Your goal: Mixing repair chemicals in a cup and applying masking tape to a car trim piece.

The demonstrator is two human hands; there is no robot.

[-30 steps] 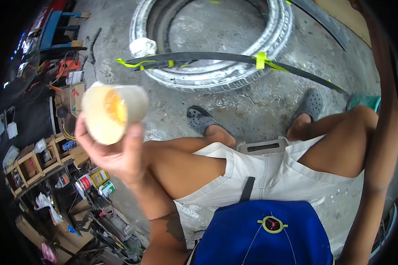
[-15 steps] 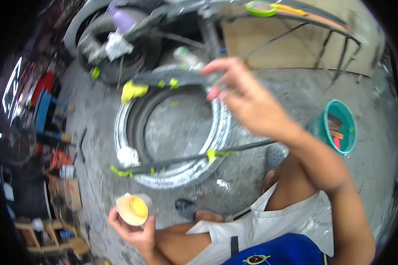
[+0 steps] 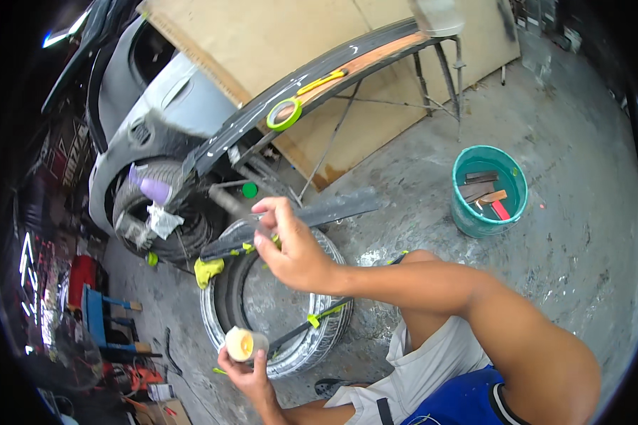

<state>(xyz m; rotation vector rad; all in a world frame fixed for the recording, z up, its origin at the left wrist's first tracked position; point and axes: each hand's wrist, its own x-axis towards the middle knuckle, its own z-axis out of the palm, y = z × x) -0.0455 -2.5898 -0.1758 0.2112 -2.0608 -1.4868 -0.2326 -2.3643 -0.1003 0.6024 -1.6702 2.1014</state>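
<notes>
In curled left grip (image 3: 252, 382) holds a pale cup (image 3: 250, 345) with yellow inside at seven o'clock, and in right grip (image 3: 294, 256) pinches a blurry tool (image 3: 235, 207) pointing to ten o'clock.

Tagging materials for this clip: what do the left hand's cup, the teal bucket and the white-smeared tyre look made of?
Cup: perhaps thin plastic or coated paper; pale, smooth wall, too small to settle.
Bucket: likely moulded plastic, from its even colour and smooth rim.
Tyre: rubber, by its tread; finish dulled by whitish smears.
</notes>
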